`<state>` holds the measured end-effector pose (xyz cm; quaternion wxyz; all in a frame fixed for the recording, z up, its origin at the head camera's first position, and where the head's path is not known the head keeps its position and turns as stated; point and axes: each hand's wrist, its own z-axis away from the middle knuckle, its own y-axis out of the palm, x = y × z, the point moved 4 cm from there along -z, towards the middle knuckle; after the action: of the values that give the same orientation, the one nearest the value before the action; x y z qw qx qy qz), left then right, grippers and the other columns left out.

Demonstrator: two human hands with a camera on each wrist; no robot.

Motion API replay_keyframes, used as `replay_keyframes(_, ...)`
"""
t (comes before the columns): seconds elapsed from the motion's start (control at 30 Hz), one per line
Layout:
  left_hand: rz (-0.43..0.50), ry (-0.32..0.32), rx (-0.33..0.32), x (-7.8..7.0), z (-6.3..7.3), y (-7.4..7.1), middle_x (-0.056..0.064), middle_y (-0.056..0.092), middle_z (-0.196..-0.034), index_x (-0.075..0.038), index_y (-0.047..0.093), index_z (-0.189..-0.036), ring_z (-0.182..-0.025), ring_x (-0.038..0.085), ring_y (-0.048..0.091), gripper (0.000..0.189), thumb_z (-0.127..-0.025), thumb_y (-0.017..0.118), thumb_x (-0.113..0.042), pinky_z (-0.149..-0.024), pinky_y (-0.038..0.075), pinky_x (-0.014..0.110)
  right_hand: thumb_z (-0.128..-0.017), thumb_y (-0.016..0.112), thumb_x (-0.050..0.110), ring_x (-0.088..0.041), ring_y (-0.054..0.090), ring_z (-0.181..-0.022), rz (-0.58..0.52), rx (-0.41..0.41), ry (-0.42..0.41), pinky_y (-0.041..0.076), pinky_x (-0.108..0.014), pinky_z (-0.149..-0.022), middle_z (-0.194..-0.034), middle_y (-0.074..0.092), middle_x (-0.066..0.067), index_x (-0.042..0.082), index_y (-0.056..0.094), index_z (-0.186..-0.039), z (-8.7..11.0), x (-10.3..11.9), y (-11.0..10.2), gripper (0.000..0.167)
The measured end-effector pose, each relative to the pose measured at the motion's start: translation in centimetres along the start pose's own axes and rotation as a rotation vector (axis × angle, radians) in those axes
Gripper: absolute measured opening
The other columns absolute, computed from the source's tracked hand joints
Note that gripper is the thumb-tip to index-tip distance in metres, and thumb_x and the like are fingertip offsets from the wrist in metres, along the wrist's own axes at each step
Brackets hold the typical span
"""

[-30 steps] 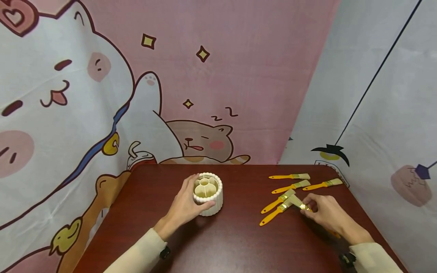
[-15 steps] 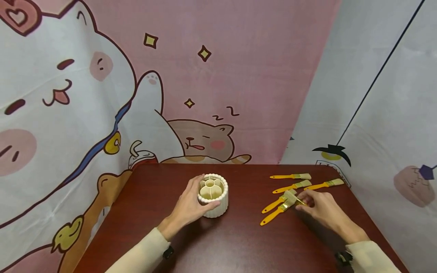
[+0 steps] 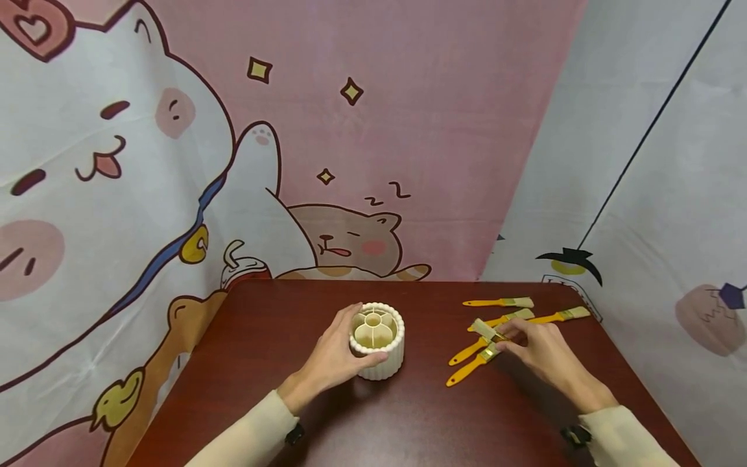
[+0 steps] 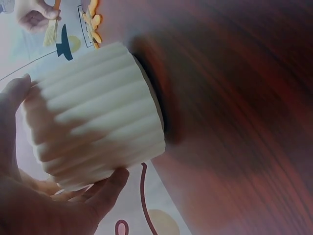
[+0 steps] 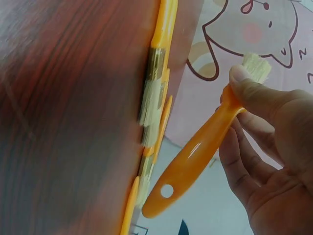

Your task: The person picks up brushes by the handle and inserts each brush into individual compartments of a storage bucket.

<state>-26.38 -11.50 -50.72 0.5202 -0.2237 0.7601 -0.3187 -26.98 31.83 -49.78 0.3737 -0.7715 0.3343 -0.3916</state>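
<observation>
1. Holder (image 3: pixel 390 364), cream, ribbed, bead-rimmed, flower-shaped divider inside. Location: left of the brushes on the dark red table (image 3: pixel 280 324). Whether its base touches the tabletop: cannot tell.
2. Left hand (image 3: pixel 335 353): clasped about the holder's side, thumb at the front, fingers around the far side.
3. Right hand (image 3: pixel 548 357): thumb and fingers pinched on the neck of a yellow-handled brush (image 5: pixel 195 149), held clear of the table, bristles pointing left in the head view.
4. Loose brushes (image 3: pixel 467 351): five, same pattern, lying between and beyond the two hands.
5. Change, holder: shifted rightward with the left hand over the last second.
6. Change, held brush: carried leftward, its bristles now above the loose ones.
7. Bearing on the work: holder and held brush are closer together, though well apart; judged a mid-transfer state.
</observation>
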Motion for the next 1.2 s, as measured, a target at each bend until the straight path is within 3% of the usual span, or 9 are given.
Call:
replay_keyframes(0.4,-0.004,0.045,0.039,-1.1,-0.3,1.0,0.009,0.049,-0.183,-0.017,0.046,-0.177,-0.164,0.037,0.056,0.117,-0.086,0.098,-0.069,-0.129,0.052,0.065,-0.089,0.101,0.014,-0.002,0.075,-0.079,-0.050,-0.035,-0.073,0.061,-0.027,-0.068,-0.092,0.085,0.013,0.020,0.085,-0.110,-1.5,2.2,0.6,0.027)
replay_keyframes(0.87,0.008,0.067,0.065,-1.7,-0.5,1.8,0.008,0.047,-0.184,-0.019,0.043,-0.179,-0.166,0.036,0.055,0.118,-0.087,0.097,-0.068,-0.130,0.052,0.063,-0.087,0.100,0.005,-0.008,0.080,-0.081,-0.081,-0.086,-0.171,0.068,-0.032,-0.070,-0.094,0.087,0.007,0.012,0.085,-0.111,-2.7,4.4,0.9,0.029)
replay_keyframes(1.2,0.032,0.082,0.083,-1.8,-0.8,1.9,0.012,0.041,-0.188,-0.014,0.037,-0.182,-0.172,0.035,0.047,0.123,-0.088,0.098,-0.065,-0.137,0.045,0.059,-0.091,0.098,0.007,-0.007,0.078,-0.074,-0.075,-0.096,-0.127,0.057,-0.022,-0.063,-0.102,0.091,0.000,0.008,0.087,-0.119,-3.3,5.7,0.5,0.030)
